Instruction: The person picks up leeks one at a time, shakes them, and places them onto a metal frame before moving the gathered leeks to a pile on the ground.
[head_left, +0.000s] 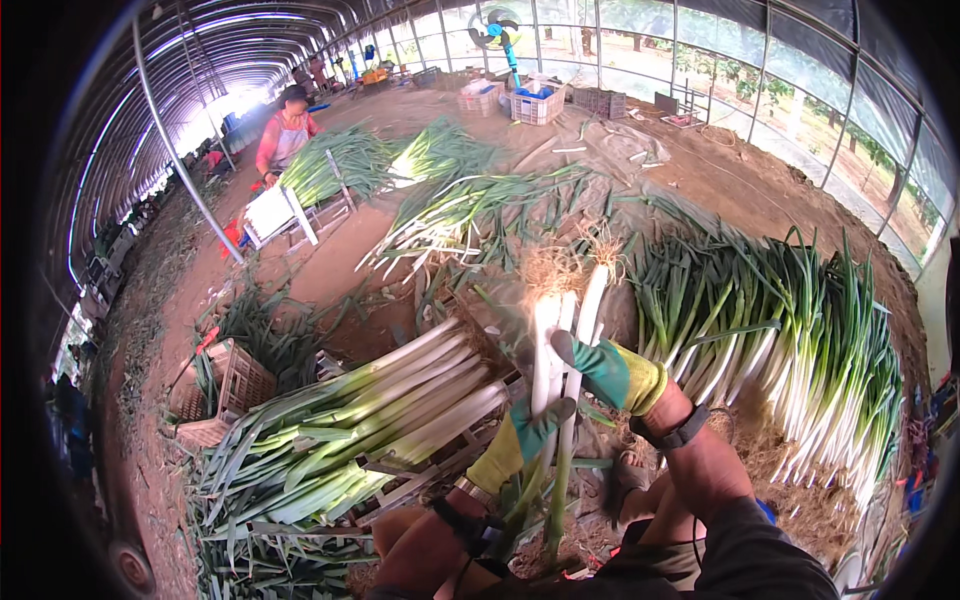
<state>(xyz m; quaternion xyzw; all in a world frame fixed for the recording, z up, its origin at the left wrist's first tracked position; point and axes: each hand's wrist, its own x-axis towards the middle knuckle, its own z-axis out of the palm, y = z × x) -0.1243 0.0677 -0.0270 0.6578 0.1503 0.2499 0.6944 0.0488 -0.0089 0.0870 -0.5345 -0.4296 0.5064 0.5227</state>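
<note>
Both my hands, in green and yellow gloves, are closed round a few leeks (573, 345) held upright in front of me, their brown roots at the top. My left hand (535, 432) grips the stalks lower down. Higher up, my right hand (607, 372) wraps the white stems just below the roots. The lower green ends reach down between my legs. To the left, a stack of trimmed leeks (400, 385) lies on a low metal rack (440, 468), close to my left hand. A large row of untrimmed leeks (765, 330) spreads on the right, roots toward me.
Another person (288, 135) works at the far left beside a second rack (300, 215) of leeks. A plastic crate (225, 390) with leaf scraps stands at left. More loose leeks (470, 215) lie ahead on the dirt floor. Crates (538, 103) and a fan (497, 35) stand at the back.
</note>
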